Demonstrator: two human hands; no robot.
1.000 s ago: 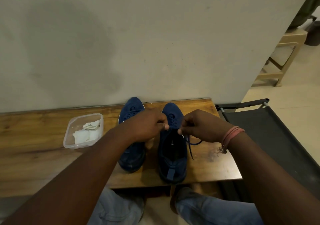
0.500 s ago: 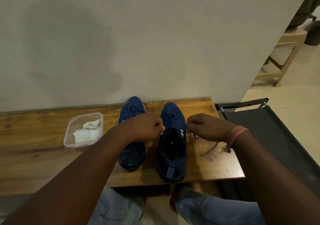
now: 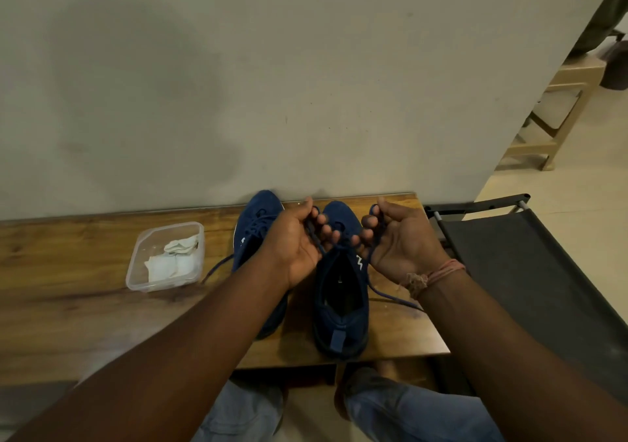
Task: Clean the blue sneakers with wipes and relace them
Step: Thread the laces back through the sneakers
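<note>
Flanking sneakers (image 3: 339, 292): wipe tub (image 3: 165, 257).

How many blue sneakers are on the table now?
2. The left sneaker stands beside the box of wipes, partly hidden by the left hand. The right sneaker stands next to it, near the table edge.

Two blue sneakers stand side by side on a wooden table (image 3: 85, 305), toes toward the wall (image 3: 306, 84). Left hand (image 3: 299, 237) and right hand (image 3: 397, 241), palms up, each grip an end of the blue lace (image 3: 384, 292) above the right sneaker (image 3: 343, 309). The left sneaker (image 3: 258, 224) is laced. A clear plastic container (image 3: 136, 271) holding white wipes (image 3: 173, 258) sits left of the sneakers. A black chair (image 3: 526, 271) stands right of the table.
</note>
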